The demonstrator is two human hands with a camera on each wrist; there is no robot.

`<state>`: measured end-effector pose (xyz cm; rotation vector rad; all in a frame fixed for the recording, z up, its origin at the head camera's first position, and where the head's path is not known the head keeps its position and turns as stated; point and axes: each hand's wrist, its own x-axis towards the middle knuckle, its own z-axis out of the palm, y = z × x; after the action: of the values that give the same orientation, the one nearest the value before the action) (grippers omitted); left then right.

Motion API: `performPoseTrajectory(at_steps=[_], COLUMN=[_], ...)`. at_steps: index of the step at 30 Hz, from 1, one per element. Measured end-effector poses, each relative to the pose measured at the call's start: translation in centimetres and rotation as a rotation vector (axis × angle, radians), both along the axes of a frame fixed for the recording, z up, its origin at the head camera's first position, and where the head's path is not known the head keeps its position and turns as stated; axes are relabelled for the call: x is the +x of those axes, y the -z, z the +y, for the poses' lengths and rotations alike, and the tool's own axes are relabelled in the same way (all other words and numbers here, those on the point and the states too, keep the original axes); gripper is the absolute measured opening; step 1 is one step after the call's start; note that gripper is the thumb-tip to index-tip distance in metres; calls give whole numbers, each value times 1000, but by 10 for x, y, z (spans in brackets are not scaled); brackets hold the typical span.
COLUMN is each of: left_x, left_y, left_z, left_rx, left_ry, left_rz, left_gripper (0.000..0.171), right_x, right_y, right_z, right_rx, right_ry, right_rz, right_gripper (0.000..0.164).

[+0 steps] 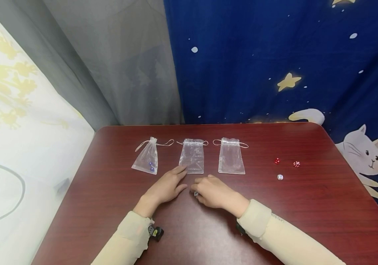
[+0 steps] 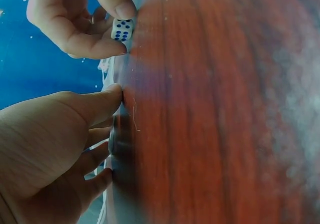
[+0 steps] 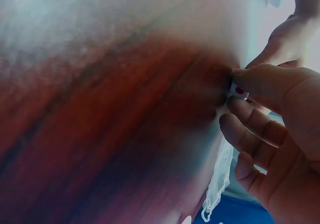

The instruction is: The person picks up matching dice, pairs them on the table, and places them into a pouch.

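Note:
Between thumb and fingertip my right hand (image 1: 212, 191) pinches a white die (image 2: 122, 30), low over the table in front of the middle bag. Blue pips show on the die in the left wrist view, a red pip in the right wrist view. My left hand (image 1: 169, 187) lies with fingers extended, fingertips at the lower left corner of the middle sheer drawstring bag (image 1: 192, 158). That bag lies flat, its cords spread at the top. To its left is a cinched sheer bag (image 1: 146, 160) with blue dice (image 1: 151, 168) inside. A flat sheer bag (image 1: 231, 158) lies to its right.
On the right of the dark red table (image 1: 325, 213) sit two red dice (image 1: 277, 161) and another white die (image 1: 280, 177). Behind the far edge hang a grey curtain (image 1: 126, 66) and a blue star-patterned curtain (image 1: 235, 73).

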<state>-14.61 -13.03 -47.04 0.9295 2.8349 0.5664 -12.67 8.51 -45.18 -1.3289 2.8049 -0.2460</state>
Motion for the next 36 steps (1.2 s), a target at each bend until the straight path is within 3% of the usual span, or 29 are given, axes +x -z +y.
performPoseTrajectory(at_steps=[15, 24, 36], left_x=[0, 1, 2], left_y=[2, 2, 2], left_z=[0, 0, 1], left_rx=[4, 1, -1], left_ry=[-13, -14, -19], left_rz=[2, 1, 0], left_gripper=[52, 51, 51], right_x=[1, -9, -17], right_y=[-1, -20, -42], right_z=[8, 19, 37], right_rx=[-116, -172, -225], right_ry=[37, 90, 225], right_rz=[33, 42, 75], right_gripper=[29, 34, 33])
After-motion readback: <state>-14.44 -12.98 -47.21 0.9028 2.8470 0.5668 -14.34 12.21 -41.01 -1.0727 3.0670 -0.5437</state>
